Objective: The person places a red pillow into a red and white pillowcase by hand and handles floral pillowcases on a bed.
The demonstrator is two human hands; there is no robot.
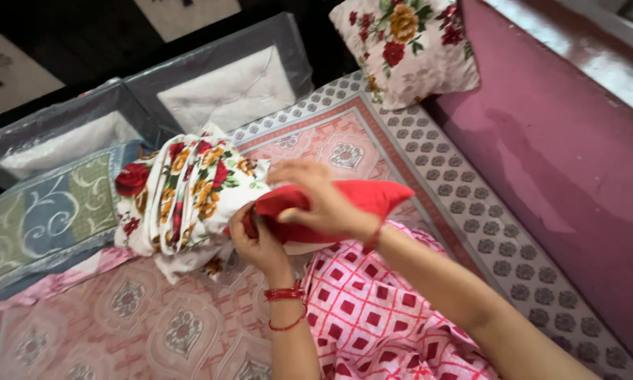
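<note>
Could snag here: floral cover bunched thick at its mouth, red pillow only just started in, so fabric may catch or slip back off. Left hand curled tight, fingers pinching the pillow's near end where cover meets it. Right hand clamped over the top, fingers closed around red cloth. All held above the patterned bedspread.

Soft even daylight, faint shadows, slight motion blur, tilted view.
</note>
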